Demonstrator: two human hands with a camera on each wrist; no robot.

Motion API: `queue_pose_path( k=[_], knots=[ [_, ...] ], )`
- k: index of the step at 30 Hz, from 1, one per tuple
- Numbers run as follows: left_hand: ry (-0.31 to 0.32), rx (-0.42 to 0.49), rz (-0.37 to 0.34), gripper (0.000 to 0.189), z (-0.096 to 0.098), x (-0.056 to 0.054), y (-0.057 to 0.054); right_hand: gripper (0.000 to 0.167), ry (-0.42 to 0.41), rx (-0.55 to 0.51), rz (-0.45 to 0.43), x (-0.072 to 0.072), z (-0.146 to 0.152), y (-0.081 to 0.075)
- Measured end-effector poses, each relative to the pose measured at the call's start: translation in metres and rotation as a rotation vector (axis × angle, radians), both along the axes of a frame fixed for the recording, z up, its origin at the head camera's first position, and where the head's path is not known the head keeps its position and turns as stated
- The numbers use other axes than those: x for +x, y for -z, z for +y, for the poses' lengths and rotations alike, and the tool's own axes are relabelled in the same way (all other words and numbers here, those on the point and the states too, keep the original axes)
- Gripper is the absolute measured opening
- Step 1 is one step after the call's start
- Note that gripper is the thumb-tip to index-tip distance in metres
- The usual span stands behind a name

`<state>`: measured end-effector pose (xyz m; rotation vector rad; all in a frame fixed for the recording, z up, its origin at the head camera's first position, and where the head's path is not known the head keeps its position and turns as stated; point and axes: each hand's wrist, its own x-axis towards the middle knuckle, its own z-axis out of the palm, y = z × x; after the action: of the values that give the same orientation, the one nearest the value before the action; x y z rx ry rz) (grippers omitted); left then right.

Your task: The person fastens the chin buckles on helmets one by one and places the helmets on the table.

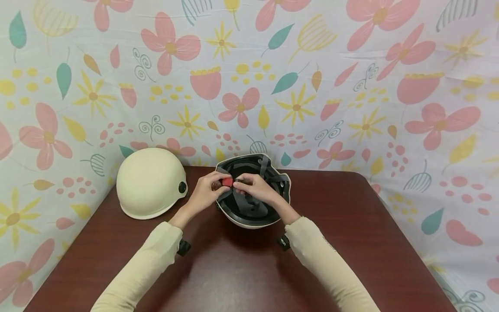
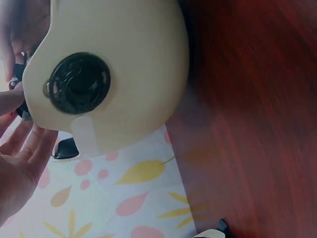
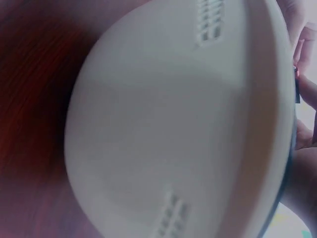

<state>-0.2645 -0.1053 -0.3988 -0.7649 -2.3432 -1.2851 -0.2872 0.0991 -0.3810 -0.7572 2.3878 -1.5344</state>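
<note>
A cream helmet (image 1: 243, 225) lies upside down on the table, its black padded inside and grey straps (image 1: 264, 164) facing up. Above its opening, my left hand (image 1: 206, 190) pinches a red buckle piece (image 1: 227, 182) between thumb and fingers. From the other side my right hand (image 1: 257, 189) pinches the strap's dark buckle end right beside the red piece; whether the two are joined I cannot tell. The left wrist view shows the helmet's outer shell (image 2: 138, 54) with a round black knob (image 2: 80, 83). Vent slots (image 3: 212, 22) mark the shell in the right wrist view.
A second cream helmet (image 1: 150, 182) stands dome up at the left of the dark red-brown table (image 1: 343, 242). Behind the table hangs a flower-patterned cloth (image 1: 241, 65). A dark wrist device (image 1: 183, 248) sits at each sleeve cuff.
</note>
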Motion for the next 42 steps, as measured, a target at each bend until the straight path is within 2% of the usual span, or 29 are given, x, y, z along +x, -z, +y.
queue_pose_path(
  k=[5,13,19,24,28,36,42],
  knots=[
    [-0.015,0.0,-0.005,0.036,-0.001,0.003,0.011,0.023,0.043,0.017,-0.008,0.0,0.002,0.007],
    [-0.056,0.005,0.012,0.04,-0.006,0.01,0.025,0.027,0.143,0.126,-0.029,-0.001,0.004,0.014],
    [-0.098,-0.01,-0.015,0.043,-0.012,0.014,0.032,0.026,0.148,0.131,-0.039,-0.001,0.003,0.02],
    [-0.079,-0.041,-0.026,0.044,-0.016,0.016,0.037,0.029,0.143,0.103,-0.038,-0.001,0.003,0.023],
    [-0.066,-0.06,-0.022,0.043,-0.018,0.017,0.039,0.033,0.14,0.073,-0.029,-0.002,0.007,0.02],
    [-0.069,-0.049,-0.031,0.041,-0.018,0.018,0.038,0.028,0.194,0.104,0.081,-0.008,0.032,0.001],
    [-0.07,-0.04,-0.086,0.044,-0.018,0.02,0.041,0.024,0.263,0.128,0.246,-0.014,0.069,-0.018]
  ],
)
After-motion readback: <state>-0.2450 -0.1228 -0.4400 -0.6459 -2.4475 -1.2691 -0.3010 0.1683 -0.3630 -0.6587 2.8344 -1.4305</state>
